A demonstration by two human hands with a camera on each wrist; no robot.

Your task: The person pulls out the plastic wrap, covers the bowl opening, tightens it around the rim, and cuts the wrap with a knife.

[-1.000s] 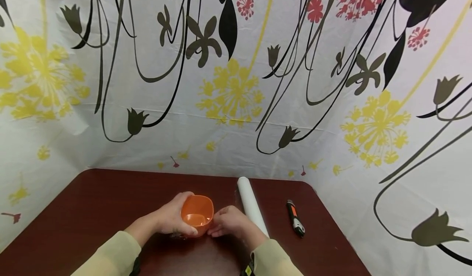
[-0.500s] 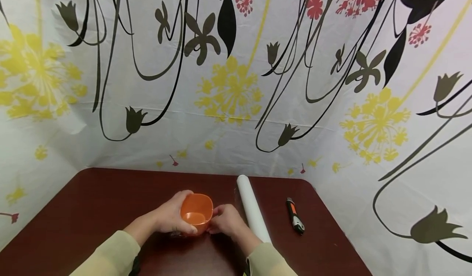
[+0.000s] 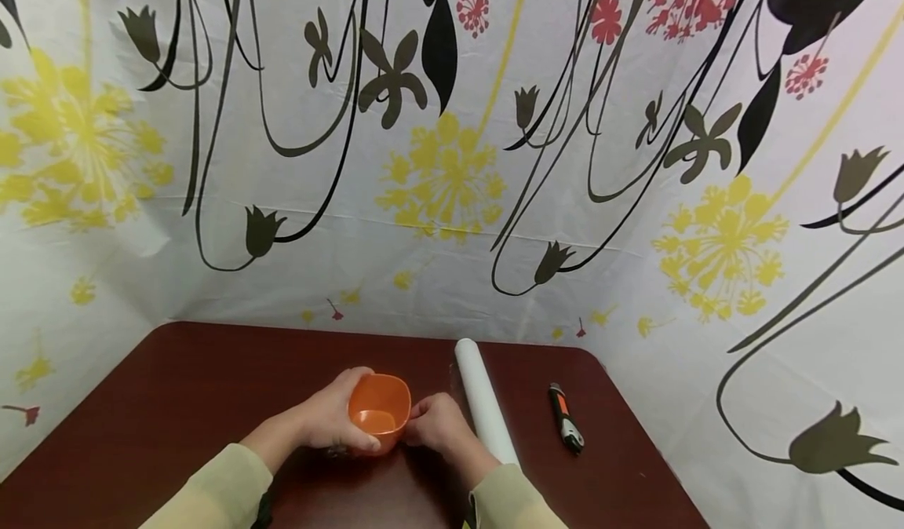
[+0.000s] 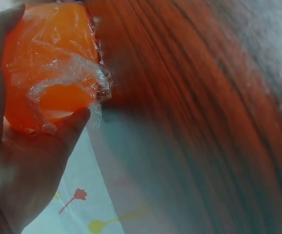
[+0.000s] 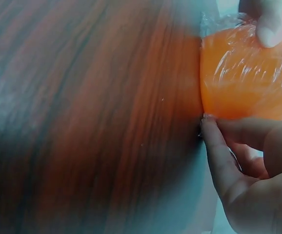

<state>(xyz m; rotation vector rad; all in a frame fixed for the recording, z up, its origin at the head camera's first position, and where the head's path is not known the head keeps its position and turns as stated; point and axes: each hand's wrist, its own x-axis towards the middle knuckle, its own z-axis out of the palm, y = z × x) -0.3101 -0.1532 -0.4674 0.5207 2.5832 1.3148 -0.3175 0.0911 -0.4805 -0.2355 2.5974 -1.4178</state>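
Note:
My left hand (image 3: 332, 415) grips an orange bowl (image 3: 380, 403) from its left side, thumb toward me, with the bowl's open top tilted into the head view. Clear cling film (image 4: 70, 68) covers the outside of the bowl and bunches into crinkled folds around its base in the left wrist view. At the bowl's right side, my right hand (image 3: 439, 421) pinches a bit of the film's edge between thumb and forefinger. The right wrist view has these fingertips (image 5: 209, 124) right at the bowl's corner, and the film lies wrinkled over the orange wall.
A long white roll (image 3: 486, 403) of film lies on the dark red-brown table (image 3: 233, 364), just right of my right hand. Further right is a black and orange utility knife (image 3: 566, 419). A flower-patterned sheet (image 3: 452, 286) hangs behind the table and along its sides.
The right hand's fingers have drawn in from a looser spread to a pinch at the bowl's right side. The left hand and bowl stay nearly where they were; the head view shifts slightly.

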